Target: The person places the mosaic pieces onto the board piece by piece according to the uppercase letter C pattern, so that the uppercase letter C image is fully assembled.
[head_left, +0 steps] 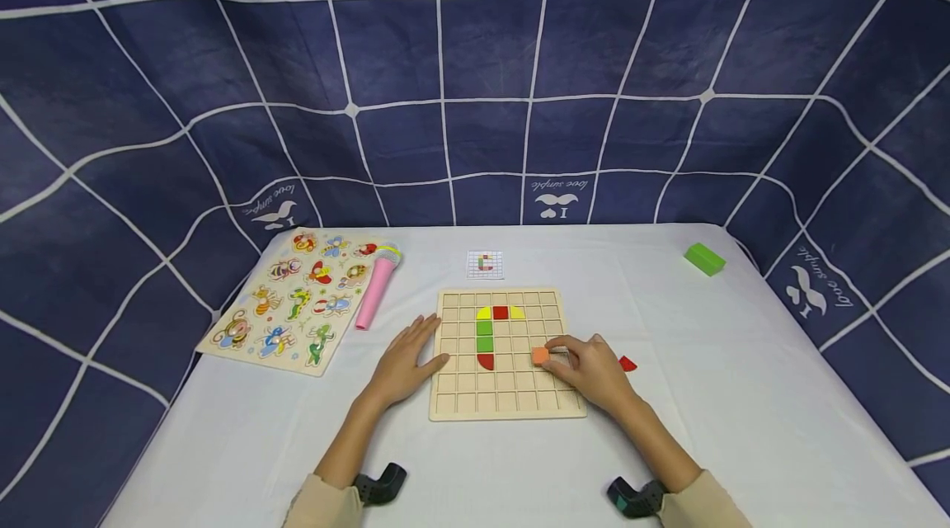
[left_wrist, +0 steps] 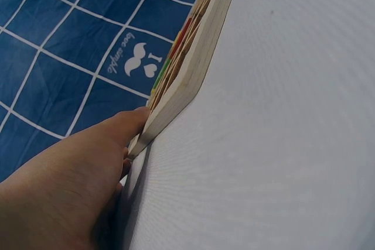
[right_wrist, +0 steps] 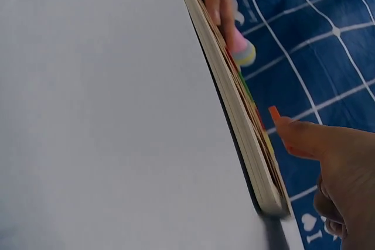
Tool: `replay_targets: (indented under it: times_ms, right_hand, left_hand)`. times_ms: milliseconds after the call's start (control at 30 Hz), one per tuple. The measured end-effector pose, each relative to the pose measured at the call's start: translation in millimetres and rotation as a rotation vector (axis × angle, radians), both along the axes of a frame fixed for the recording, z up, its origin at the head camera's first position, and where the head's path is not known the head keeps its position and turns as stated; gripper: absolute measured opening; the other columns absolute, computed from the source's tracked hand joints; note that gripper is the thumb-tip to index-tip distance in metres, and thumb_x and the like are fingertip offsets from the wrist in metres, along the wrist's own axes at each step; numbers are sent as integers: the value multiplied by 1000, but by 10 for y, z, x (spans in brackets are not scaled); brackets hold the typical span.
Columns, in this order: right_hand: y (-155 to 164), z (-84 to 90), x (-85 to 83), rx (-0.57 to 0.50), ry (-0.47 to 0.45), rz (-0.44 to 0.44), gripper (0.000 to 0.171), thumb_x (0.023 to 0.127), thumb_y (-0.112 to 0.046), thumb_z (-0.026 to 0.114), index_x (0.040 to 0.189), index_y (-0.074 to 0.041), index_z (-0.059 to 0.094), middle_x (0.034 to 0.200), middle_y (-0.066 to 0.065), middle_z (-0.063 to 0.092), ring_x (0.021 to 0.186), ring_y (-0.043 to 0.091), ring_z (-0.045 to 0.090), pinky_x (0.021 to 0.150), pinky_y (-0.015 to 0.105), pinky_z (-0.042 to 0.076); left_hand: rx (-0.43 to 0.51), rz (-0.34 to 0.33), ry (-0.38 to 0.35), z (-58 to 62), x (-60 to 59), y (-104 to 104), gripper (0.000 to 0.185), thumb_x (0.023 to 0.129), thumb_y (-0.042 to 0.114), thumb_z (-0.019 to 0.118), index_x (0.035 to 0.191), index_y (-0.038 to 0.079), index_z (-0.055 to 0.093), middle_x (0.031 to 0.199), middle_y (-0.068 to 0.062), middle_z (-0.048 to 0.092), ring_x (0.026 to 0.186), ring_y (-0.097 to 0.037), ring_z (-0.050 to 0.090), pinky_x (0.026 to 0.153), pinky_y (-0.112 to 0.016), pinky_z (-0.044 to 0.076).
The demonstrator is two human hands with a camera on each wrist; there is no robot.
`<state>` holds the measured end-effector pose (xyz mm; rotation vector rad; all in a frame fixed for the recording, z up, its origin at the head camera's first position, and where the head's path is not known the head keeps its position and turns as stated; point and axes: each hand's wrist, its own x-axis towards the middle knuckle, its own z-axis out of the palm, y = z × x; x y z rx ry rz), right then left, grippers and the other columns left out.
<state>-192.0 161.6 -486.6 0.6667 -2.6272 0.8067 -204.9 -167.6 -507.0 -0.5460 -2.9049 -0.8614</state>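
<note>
On the white tabletop lies a wooden grid board [head_left: 512, 400]. It carries red, yellow and green tiles [head_left: 485, 328] in its upper middle cells. My right hand [head_left: 594, 371] pinches an orange square tile [head_left: 540, 356] between thumb and fingertips over the board's right half; in the right wrist view the tile [right_wrist: 273, 113] shows edge-on, held above the surface. My left hand [head_left: 401, 359] rests at the board's left side with fingers extended, its thumb on the edge [left_wrist: 176, 100]. A red quarter-shaped tile [head_left: 627, 364] lies just right of my right hand.
Behind the board lies a small pattern card [head_left: 485, 265]. To the left are an insect puzzle board [head_left: 285, 330] and a pink toy microphone [head_left: 376, 289]. A green block [head_left: 704, 259] sits at the far right. A blue checked cloth [head_left: 490, 140] hangs behind the table.
</note>
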Motion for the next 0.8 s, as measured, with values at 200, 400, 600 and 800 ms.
replay_targets:
  times_ms: [200, 400, 600, 800]
  right_hand:
    - [-236, -18, 14, 10, -36, 13, 28, 75, -37, 76, 93, -18, 70, 45, -18, 30, 45, 1, 25, 91, 59, 38]
    - [-374, -51, -3, 22, -29, 28, 27, 74, -39, 76, 91, -18, 70, 43, -19, 30, 45, 2, 24, 72, 36, 42]
    - [-435, -104, -37, 51, 1, 39, 27, 74, -39, 75, 91, -18, 71, 45, -20, 32, 45, 2, 25, 62, 27, 32]
    - [-465, -102, -57, 58, -1, 48, 29, 76, -40, 74, 94, -18, 70, 46, -21, 33, 44, 1, 26, 58, 24, 28]
  left_hand:
    - [-1, 2, 2, 13, 7, 5, 68, 90, 44, 55, 144, 9, 33, 148, -6, 30, 138, -25, 18, 112, -42, 15]
    - [3, -1, -4, 7, 7, 5, 68, 90, 45, 54, 144, 9, 32, 149, -6, 29, 138, -25, 17, 112, -41, 14]
    - [-5, -3, -19, 4, 8, 12, 69, 90, 46, 53, 144, 10, 31, 149, -5, 28, 139, -24, 16, 112, -41, 13]
    - [9, 5, -14, 28, 15, 17, 68, 90, 45, 54, 143, 9, 33, 148, -6, 30, 138, -25, 18, 112, -41, 14]
